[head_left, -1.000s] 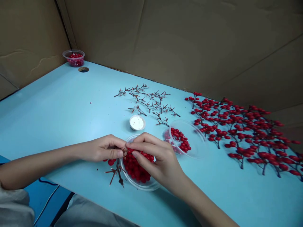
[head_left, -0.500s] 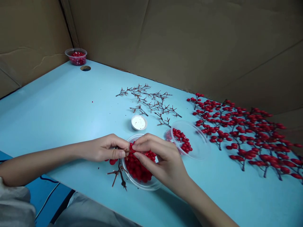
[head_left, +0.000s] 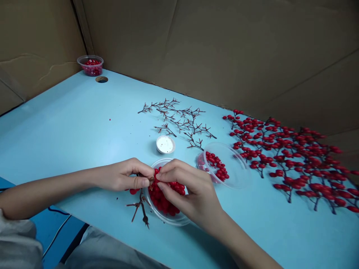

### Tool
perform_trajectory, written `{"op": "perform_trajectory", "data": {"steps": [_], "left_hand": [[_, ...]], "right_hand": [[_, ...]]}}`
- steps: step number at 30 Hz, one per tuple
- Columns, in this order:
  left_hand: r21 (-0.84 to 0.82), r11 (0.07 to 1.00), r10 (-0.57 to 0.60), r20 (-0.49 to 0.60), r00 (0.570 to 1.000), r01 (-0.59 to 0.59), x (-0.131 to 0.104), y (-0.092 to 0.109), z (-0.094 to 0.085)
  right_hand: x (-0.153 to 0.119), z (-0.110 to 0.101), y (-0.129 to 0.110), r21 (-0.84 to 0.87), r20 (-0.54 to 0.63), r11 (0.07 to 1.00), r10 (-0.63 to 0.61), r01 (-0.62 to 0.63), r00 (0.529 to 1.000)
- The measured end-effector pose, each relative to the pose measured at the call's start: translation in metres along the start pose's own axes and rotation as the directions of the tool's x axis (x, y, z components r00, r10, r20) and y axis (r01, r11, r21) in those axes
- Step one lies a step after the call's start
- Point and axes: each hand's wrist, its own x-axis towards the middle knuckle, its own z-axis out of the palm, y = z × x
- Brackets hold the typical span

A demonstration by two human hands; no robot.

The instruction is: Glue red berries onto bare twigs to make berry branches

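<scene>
Between thumb and forefinger, my left hand (head_left: 130, 175) pinches a brown artificial twig (head_left: 141, 205); its bare lower prongs hang at the near left edge of a clear round tub. Some red berries (head_left: 134, 191) show under that hand. My right hand (head_left: 190, 186) is closed in a pinch at the twig's tip, over the tub, by a red berry (head_left: 157, 171); its fingertips hide exactly what they grip. Below both hands, the tub (head_left: 179, 222) holds many loose red berries (head_left: 162, 201).
Behind the tub stands a small white cup (head_left: 165, 144). A second tub of berries (head_left: 217, 168) has a clear lid (head_left: 238, 179) leaning at it. Bare twigs (head_left: 179, 116) lie farther back, berry-laden branches (head_left: 291, 157) at right. Another berry tub (head_left: 91, 67) is in the far corner.
Both hands stay almost in place above the tub, the right fingertips shifting only slightly at the twig's tip. The whole view has moved a little.
</scene>
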Motion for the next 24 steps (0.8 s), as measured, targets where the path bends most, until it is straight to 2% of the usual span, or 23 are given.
{"op": "perform_trajectory", "data": {"steps": [5,14,24], "left_hand": [[-0.002,1.0,0.004,-0.001,1.0,-0.004,0.0002,-0.0011,0.0002],[-0.026,1.0,-0.013,-0.016,1.0,0.013,0.0001,-0.0035,0.0007],[-0.026,0.999,0.026,-0.012,1.0,-0.026,0.0007,-0.0051,0.0001]], "right_hand": [[-0.0001,0.0009,0.0007,0.021,0.025,1.0,0.016,-0.016,1.0],[-0.0013,0.0027,0.0024,0.055,0.001,0.998,0.038,-0.038,0.999],[-0.0033,0.005,0.0041,0.07,0.01,0.997,0.03,-0.031,0.999]]}}
